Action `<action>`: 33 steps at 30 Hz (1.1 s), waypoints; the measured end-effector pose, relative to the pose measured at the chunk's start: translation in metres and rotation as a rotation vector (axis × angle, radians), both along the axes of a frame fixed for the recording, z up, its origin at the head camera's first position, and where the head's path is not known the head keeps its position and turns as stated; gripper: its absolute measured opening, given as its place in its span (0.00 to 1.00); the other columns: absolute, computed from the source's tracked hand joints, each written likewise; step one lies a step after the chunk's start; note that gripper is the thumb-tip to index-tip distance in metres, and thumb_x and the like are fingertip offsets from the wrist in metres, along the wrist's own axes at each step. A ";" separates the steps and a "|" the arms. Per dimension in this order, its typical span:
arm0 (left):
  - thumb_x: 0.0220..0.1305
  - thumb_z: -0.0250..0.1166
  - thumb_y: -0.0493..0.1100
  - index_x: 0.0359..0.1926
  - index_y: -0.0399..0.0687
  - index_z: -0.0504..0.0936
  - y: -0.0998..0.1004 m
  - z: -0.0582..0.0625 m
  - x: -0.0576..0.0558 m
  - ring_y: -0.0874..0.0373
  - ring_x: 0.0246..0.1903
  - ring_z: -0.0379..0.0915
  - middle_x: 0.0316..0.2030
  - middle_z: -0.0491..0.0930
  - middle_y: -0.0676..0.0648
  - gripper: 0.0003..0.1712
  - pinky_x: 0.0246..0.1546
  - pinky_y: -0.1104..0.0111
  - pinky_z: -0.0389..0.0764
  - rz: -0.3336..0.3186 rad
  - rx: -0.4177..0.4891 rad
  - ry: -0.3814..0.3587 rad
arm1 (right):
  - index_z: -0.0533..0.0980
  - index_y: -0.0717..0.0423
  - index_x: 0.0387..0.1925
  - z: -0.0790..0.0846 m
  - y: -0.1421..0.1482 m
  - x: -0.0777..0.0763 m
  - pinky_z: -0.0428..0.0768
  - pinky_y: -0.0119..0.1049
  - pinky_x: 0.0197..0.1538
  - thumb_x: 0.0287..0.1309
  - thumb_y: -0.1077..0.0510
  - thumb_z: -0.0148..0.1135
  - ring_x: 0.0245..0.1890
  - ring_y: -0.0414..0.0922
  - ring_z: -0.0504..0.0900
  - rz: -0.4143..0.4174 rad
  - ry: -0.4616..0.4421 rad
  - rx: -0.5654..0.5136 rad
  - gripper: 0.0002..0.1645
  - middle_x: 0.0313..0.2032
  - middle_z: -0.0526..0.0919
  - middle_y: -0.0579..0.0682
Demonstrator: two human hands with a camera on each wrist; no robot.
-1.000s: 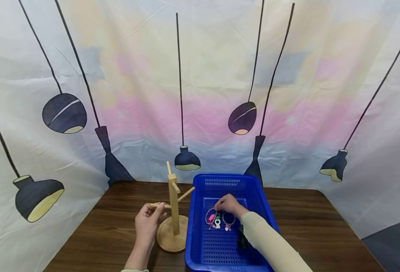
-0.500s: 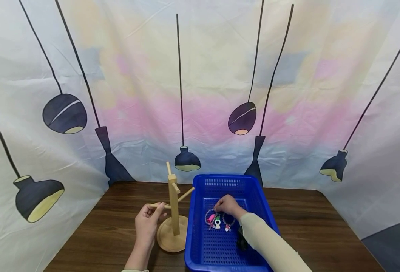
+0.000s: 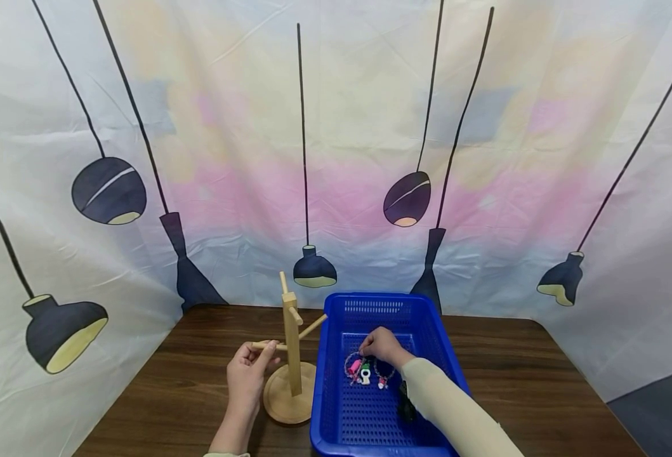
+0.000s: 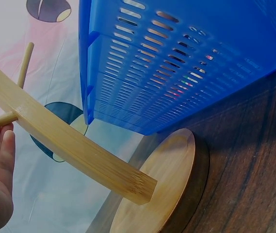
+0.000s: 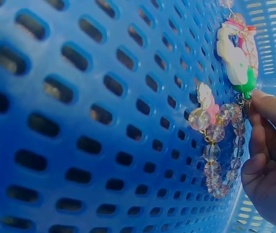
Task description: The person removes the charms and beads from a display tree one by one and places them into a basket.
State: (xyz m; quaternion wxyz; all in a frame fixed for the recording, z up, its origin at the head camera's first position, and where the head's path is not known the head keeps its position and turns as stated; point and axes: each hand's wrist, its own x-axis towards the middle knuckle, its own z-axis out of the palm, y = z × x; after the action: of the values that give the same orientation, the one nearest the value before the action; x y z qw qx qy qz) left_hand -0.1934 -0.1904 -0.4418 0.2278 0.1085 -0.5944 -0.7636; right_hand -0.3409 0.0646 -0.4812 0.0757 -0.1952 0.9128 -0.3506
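My left hand (image 3: 246, 379) holds a side peg of the wooden peg stand (image 3: 292, 355), thumb and fingertips around the peg's outer end. The stand is upright on its round base, left of the blue basket (image 3: 317, 393). Inside the basket, my right hand (image 3: 384, 344) pinches the metal ring of a white-and-green keychain (image 5: 237, 63) between thumb and fingertip. On one side of the keychain is a clear-bead bracelet (image 5: 213, 167) with a small pink-and-white charm. On its other side sits another bracelet with a pink charm (image 3: 355, 366).
A black object (image 3: 407, 403) lies in the basket under the right sleeve. The basket's left rim stands close to the stand, near a peg (image 3: 313, 326) that points right. A fabric backdrop (image 3: 358, 139) hangs behind the dark wooden table (image 3: 513, 368).
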 end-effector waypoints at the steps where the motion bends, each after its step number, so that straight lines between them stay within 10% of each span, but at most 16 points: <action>1: 0.70 0.65 0.33 0.36 0.43 0.82 0.000 0.000 0.000 0.70 0.30 0.83 0.30 0.88 0.61 0.04 0.32 0.79 0.88 0.002 -0.002 -0.001 | 0.89 0.62 0.32 0.000 0.000 0.000 0.89 0.41 0.38 0.59 0.67 0.70 0.32 0.46 0.87 0.003 0.000 0.000 0.04 0.36 0.92 0.57; 11: 0.69 0.66 0.32 0.35 0.42 0.82 0.000 0.001 0.001 0.70 0.30 0.84 0.28 0.88 0.61 0.04 0.32 0.79 0.88 0.014 -0.002 -0.001 | 0.89 0.64 0.37 0.014 -0.003 -0.001 0.81 0.34 0.34 0.63 0.66 0.67 0.32 0.46 0.85 -0.022 -0.039 -0.099 0.06 0.42 0.91 0.59; 20: 0.69 0.67 0.34 0.34 0.43 0.82 -0.002 0.005 0.003 0.70 0.28 0.83 0.26 0.85 0.63 0.04 0.32 0.79 0.88 0.013 -0.045 -0.038 | 0.86 0.62 0.45 0.063 -0.003 0.004 0.84 0.42 0.39 0.66 0.61 0.66 0.39 0.52 0.84 0.036 -0.140 -0.108 0.10 0.43 0.89 0.54; 33: 0.67 0.68 0.34 0.34 0.40 0.80 -0.007 0.008 0.000 0.70 0.28 0.81 0.24 0.83 0.63 0.05 0.32 0.77 0.88 -0.021 -0.117 -0.082 | 0.84 0.57 0.48 0.128 0.040 0.053 0.82 0.36 0.40 0.70 0.53 0.64 0.42 0.45 0.82 0.196 -0.044 -0.174 0.13 0.47 0.87 0.55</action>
State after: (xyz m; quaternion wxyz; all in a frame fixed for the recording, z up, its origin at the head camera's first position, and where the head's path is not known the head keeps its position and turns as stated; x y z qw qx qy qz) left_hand -0.1931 -0.1977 -0.4340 0.2012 0.1200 -0.6479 -0.7248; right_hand -0.2883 0.1046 -0.3534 0.1123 -0.2816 0.8536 -0.4236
